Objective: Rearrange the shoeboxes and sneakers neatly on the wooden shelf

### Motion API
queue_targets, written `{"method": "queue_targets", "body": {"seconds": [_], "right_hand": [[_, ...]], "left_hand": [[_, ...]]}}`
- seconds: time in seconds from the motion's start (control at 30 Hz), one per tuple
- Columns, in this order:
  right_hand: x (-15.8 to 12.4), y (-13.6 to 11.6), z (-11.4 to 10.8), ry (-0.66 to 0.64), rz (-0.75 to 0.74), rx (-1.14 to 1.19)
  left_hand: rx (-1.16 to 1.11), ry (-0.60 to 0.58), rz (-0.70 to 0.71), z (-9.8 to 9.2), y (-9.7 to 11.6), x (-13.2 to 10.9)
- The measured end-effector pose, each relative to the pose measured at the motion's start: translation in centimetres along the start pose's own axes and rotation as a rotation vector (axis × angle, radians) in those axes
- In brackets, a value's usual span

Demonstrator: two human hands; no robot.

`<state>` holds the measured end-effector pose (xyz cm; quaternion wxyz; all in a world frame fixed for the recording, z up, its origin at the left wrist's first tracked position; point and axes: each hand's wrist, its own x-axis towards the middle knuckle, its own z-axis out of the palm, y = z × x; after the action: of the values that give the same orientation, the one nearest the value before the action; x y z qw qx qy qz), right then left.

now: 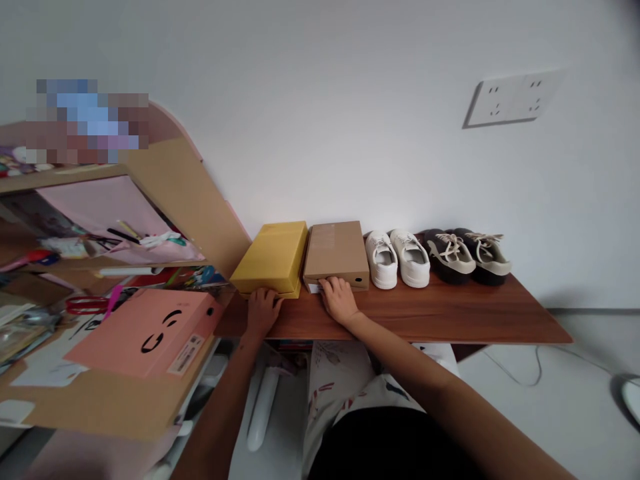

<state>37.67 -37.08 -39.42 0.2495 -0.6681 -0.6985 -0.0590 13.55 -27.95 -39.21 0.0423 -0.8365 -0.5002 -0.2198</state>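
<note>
A yellow shoebox lies closed on the reddish-brown wooden bench. My left hand rests against its lower front edge, fingers slightly apart. Beside it sits a closed brown cardboard shoebox. At that box's front left, near a white label, my right hand touches the face with its fingers spread. Neither hand is wrapped round a box, though some fingertips are hidden. To the right stand a pair of white sneakers and a pair of dark shoes with beige laces, side by side, toes toward the wall.
On the left is a desk with shelves, holding a pink shoebox, red-handled scissors and papers. Behind the bench rises a white wall with a socket plate. A cable trails along the floor at right.
</note>
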Motion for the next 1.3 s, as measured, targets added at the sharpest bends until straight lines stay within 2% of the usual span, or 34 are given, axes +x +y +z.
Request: {"method": "queue_targets", "body": {"seconds": [0.07, 0.17, 0.23, 0.33, 0.43, 0.53, 0.6, 0.67, 0.77, 0.9, 1.1, 1.3], "right_hand": [[-0.4, -0.1, -0.4, 0.045, -0.007, 0.051], [-1.4, 0.9, -1.5, 0.149, -0.005, 0.140], [-2.5, 2.8, -2.6, 0.255, 0.041, 0.180], [-4.4, 7.5, -5.0, 0.452, 0.215, 0.168], [-5.8, 12.8, -7.3, 0.588, 0.434, 0.096], [-6.1, 16.9, -8.7, 0.564, 0.530, 0.067], [-5.8, 18.5, -8.9, 0.488, 0.538, 0.098], [-5.5, 19.4, -8.8, 0.413, 0.553, 0.154], [-5.2, 20.0, -8.4, 0.358, 0.592, 0.235], [-5.4, 20.3, -8.3, 0.446, 0.624, 0.339], [-6.5, 20.7, -8.8, 0.584, 0.834, 0.559], [-8.0, 20.5, -7.0, 0.712, 0.917, 0.880]], "left_hand": [[-0.034, 0.050, -0.013, 0.1, 0.5, -0.1], [-0.120, 0.227, 0.024, 0.3, 2.8, -0.2], [-0.199, 0.340, 0.116, 0.5, 5.7, -0.3], [-0.351, 0.392, 0.275, 0.7, 12.5, -0.4], [-0.474, 0.239, 0.382, 0.9, 20.9, 0.4], [-0.405, -0.005, 0.369, 1.5, 28.4, 2.6], [-0.271, -0.170, 0.266, 2.1, 32.0, 4.4], [-0.158, -0.292, 0.153, 2.9, 34.3, 5.9], [-0.106, -0.345, 0.035, 3.9, 35.4, 7.2], [-0.203, -0.281, -0.028, 4.7, 34.2, 7.4], [-0.617, 0.009, -0.137, 6.3, 31.8, 7.3], [-0.984, 0.068, -0.356, 8.8, 32.2, 6.5]]}}
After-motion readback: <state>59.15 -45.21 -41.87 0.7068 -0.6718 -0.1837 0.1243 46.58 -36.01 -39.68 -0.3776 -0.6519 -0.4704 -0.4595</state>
